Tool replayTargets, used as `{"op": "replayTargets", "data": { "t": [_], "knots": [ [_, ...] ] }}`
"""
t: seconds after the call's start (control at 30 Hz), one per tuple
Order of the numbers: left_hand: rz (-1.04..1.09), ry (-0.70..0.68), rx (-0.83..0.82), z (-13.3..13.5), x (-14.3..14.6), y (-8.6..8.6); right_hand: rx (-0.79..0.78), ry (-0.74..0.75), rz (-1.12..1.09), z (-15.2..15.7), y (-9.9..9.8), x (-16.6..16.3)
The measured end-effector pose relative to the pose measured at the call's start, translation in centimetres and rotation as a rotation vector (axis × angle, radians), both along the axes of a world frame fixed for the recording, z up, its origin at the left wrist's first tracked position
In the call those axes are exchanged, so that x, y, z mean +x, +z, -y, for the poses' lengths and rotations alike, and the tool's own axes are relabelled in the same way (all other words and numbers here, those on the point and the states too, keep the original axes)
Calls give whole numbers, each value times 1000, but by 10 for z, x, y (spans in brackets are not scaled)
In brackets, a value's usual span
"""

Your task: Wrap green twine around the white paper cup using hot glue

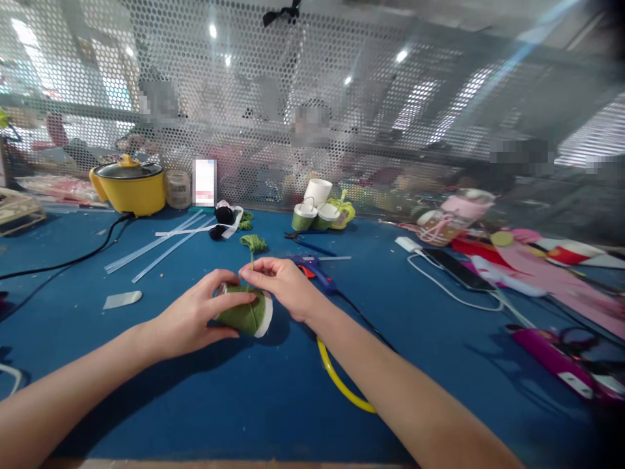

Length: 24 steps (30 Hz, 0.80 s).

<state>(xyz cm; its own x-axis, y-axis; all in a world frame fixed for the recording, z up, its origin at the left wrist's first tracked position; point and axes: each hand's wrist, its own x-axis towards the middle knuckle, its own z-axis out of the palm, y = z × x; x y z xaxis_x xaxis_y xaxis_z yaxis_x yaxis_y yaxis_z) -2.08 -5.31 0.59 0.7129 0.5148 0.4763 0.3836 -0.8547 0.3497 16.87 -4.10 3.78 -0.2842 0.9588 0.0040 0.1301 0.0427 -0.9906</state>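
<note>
My left hand is wrapped round a small paper cup covered in green yarn, which lies tilted on its side with its white end to the right. Between the thumb and fingertips of my right hand a strand of green yarn is pinched at the top of the cup. From that pinch the strand runs up to a loose green yarn bundle on the table. Just behind my right hand lies a blue glue gun with an orange trigger, partly covered by the hand.
Clear glue sticks lie at left, before a yellow electric pot. Pliers and green-wrapped cups stand further back. At right are a phone, a purple power strip and a yellow ring under my right forearm.
</note>
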Motion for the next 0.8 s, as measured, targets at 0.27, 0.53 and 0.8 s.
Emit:
{"op": "replayTargets", "data": {
  "t": [0.27,0.53,0.8],
  "knots": [
    [70,125,-247,1,1,8,142,-124,-82,-5,6,12],
    [88,97,-489,0,2,5,210,-218,7,-13,4,20],
    [74,42,-415,2,1,9,257,-210,110,-16,-4,23]
  ]
}}
